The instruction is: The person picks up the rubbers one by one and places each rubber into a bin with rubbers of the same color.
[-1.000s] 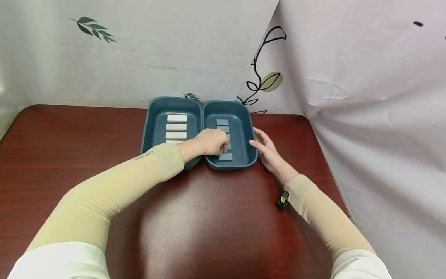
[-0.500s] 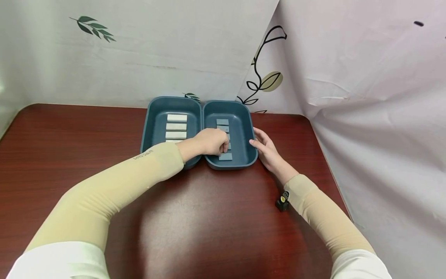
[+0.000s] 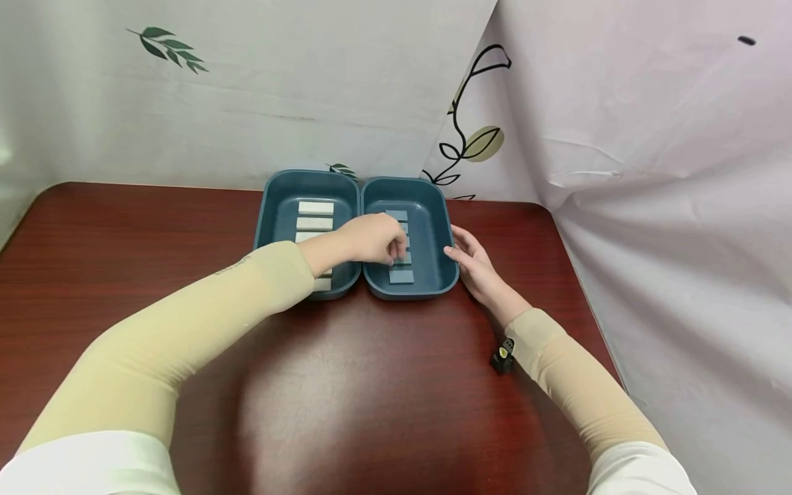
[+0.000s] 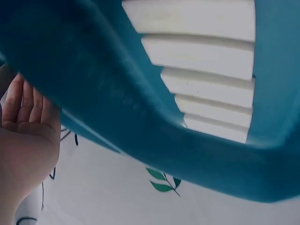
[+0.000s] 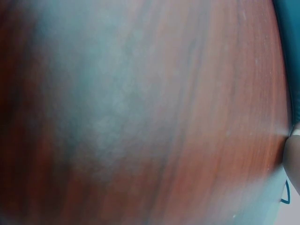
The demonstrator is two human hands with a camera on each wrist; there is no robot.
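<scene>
Two deep blue plastic trays stand side by side in the head view. My left hand (image 3: 374,238) hovers over the right tray (image 3: 438,275) with bent fingers, just above a column of several flat blue-grey rectangular blocks (image 3: 401,276). Nothing shows in its grip, though the fingertips are partly hidden. Across the left tray (image 3: 260,213) lies the left forearm, partly covering a column of white rectangular blocks (image 3: 315,223); these blocks (image 4: 206,56) fill the left wrist view. My right hand (image 3: 476,268) holds the right tray's outer wall, thumb on the rim and fingers outside.
The dark red wooden table (image 3: 383,385) bears the trays near its back edge. Behind it hangs a pale curtain (image 3: 278,103) with leaf prints, and another falls along the right side. A small black device (image 3: 502,357) is by the right wrist.
My left hand has lifted a little and drawn back, uncovering more of the nearest blue-grey blocks and some front white ones. The right hand and the trays stay put.
</scene>
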